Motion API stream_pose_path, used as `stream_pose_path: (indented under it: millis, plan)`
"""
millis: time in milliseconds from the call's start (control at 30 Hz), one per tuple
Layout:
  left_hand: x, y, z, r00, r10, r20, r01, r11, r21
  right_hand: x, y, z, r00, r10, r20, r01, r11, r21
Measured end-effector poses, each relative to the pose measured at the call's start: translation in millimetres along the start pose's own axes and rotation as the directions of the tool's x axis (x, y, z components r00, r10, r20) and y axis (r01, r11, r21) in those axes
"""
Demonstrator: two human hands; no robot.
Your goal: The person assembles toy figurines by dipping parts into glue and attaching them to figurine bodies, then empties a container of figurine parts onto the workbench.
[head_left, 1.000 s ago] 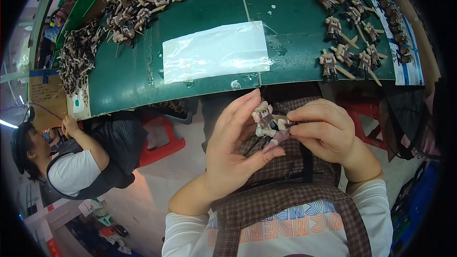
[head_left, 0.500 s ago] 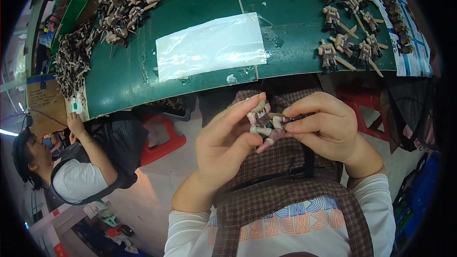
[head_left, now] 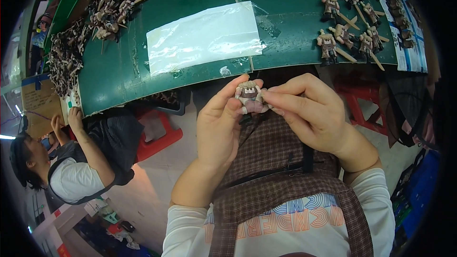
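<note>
Just in front of the table edge, my left hand holds a small toy figurine between thumb and fingers. It has a pale head and arms, a brown torso and a pinkish lower part. My right hand pinches the figurine's right side with thumb and fingertips. Those fingers partly hide it, and I cannot make out whether a separate small part is between them. Similar figurines, several with flat tan sticks, lie on the right part of the green table.
A white sheet lies mid-table. Heaps of figurines and small parts cover the left side. At the far right, more figurines stand in a row. A co-worker sits at left. Red stools stand below the table.
Both hands have moved up and slightly left, toward the table edge. The figurine now shows more upright, its torso facing me. The co-worker's second hand has come into view beside the cardboard box.
</note>
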State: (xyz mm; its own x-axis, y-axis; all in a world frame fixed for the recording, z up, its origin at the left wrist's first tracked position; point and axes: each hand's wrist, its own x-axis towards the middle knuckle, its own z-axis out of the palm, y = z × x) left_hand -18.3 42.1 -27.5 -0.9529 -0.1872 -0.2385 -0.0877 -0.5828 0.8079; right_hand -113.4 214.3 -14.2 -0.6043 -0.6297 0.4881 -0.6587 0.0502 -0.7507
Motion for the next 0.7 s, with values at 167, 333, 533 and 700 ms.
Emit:
stream_pose_path:
  millis: [167, 333, 533, 700]
  plan:
    - [-1, -1, 0, 0.996, -0.081, -0.029, 0.078, 0.993, -0.094, 2, -3, 16, 0.998, -0.058, 0.010, 0.059, 0.991, -0.118]
    - [-3, -10, -6, 0.997, -0.052, -0.049, 0.046, 0.990, -0.132, -3, 7, 32, 0.987, -0.159, -0.014, 0.151, 0.958, -0.244]
    - [-6, -24, -11, 0.984, -0.140, -0.112, 0.109, 0.963, -0.247, -8, 10, 35, 0.962, -0.257, 0.086, 0.268, 0.854, -0.446]
    - [-21, -19, -8, 0.967, -0.218, -0.129, 0.172, 0.939, -0.299, -15, 7, 36, 0.952, -0.280, 0.120, 0.304, 0.835, -0.459]
